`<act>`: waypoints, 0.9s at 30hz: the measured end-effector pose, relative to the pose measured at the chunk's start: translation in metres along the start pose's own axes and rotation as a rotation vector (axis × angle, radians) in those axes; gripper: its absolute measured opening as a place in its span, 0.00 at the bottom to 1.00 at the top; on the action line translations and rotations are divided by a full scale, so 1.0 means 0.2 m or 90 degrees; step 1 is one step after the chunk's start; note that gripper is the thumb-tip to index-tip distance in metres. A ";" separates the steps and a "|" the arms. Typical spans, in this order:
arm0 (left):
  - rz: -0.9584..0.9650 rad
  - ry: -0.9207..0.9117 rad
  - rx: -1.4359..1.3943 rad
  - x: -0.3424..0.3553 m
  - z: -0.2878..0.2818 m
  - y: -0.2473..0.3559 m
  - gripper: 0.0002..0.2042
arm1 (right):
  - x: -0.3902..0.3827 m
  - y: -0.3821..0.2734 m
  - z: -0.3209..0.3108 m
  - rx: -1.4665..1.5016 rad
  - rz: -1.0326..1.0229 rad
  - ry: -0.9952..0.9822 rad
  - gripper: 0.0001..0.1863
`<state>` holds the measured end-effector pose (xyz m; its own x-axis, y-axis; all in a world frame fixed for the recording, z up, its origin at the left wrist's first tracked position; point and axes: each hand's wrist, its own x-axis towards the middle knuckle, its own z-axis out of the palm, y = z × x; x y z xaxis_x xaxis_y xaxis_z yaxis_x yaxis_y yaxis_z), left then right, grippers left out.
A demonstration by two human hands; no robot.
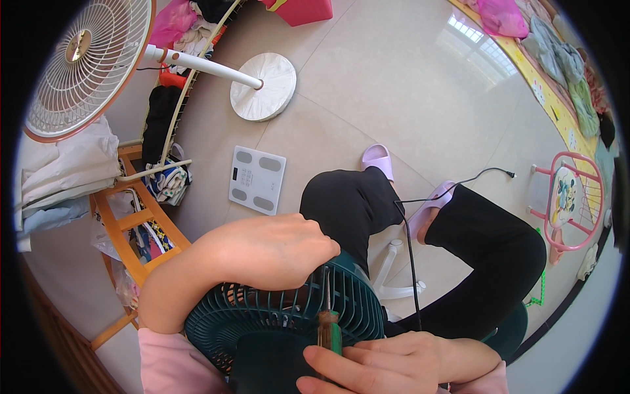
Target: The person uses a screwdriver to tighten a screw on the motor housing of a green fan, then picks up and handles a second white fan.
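Note:
A dark green fan with a ribbed guard rests in my lap, its rounded motor housing toward me. My left hand is closed over the guard's far rim; its fingertips are hidden behind the rim. In my right hand is a screwdriver with a green and brown handle. Its metal shaft points away from me, along the guard's ribs toward the rim near my left fingers. Whether the tip sits on a screw cannot be made out. A black power cord runs from beside the fan across my legs.
The cord's plug lies on the tiled floor. A white scale and a standing fan's covered base are ahead left. A wooden rack stands at the left, a pink child's chair at the right. A white stand leg lies between my feet.

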<state>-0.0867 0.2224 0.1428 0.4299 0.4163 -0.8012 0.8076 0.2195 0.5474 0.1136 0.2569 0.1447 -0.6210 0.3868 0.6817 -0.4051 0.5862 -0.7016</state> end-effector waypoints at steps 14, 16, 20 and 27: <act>0.019 0.013 -0.001 0.00 0.01 -0.01 0.19 | -0.03 -0.02 0.02 -0.044 -0.048 0.001 0.13; 0.013 0.007 -0.003 0.01 0.01 -0.01 0.19 | -0.03 -0.02 0.02 -0.047 -0.053 0.003 0.12; 0.010 0.002 0.001 0.00 0.00 0.00 0.19 | -0.03 0.00 0.02 -0.036 -0.074 0.000 0.12; 0.005 -0.006 0.010 0.00 -0.01 0.00 0.19 | -0.02 -0.02 0.02 -0.018 -0.046 -0.011 0.13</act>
<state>-0.0868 0.2243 0.1433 0.4405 0.4097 -0.7988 0.8102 0.2019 0.5503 0.1150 0.2511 0.1436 -0.6022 0.3314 0.7263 -0.4299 0.6321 -0.6447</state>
